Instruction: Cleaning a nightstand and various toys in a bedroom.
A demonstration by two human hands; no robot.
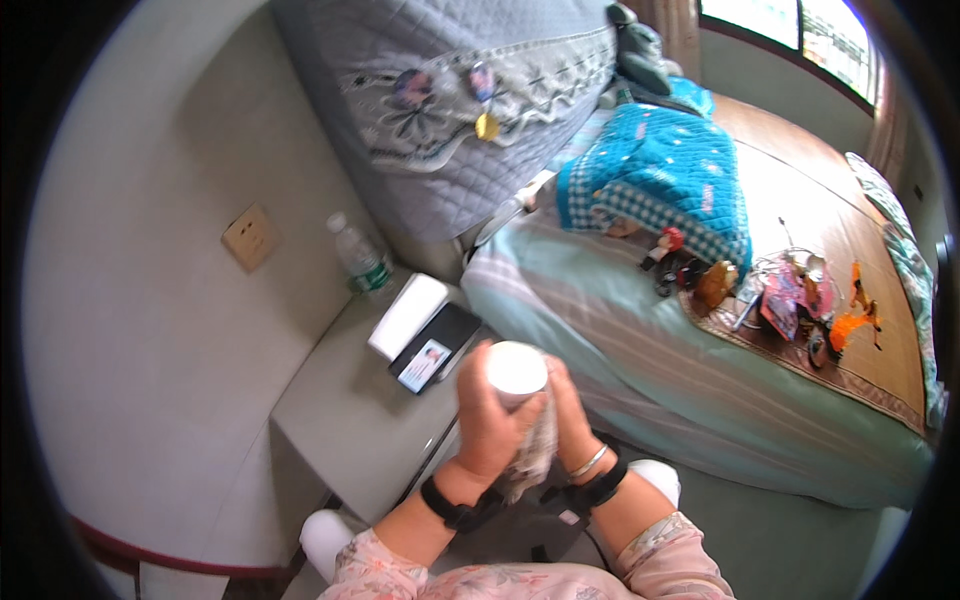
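A round container with a white top (517,368) is held upright in front of me, over the right edge of the nightstand. My left hand (480,412) wraps its near and left side, thumb across the front. On the far right side, my right hand (571,416) presses a crumpled greyish-brown cloth (534,450) against it. The cloth hangs down between my wrists. Both wrists wear black bands, and a silver bangle (589,460) circles the right one. My fingers hide most of the container's side.
The nightstand (330,405) carries a white box (409,315), a dark phone (435,346) with a card on it, and a clear plastic bottle (360,255). To the right, the bed (570,330) holds a blue quilted blanket (667,172) and several small toys (795,292).
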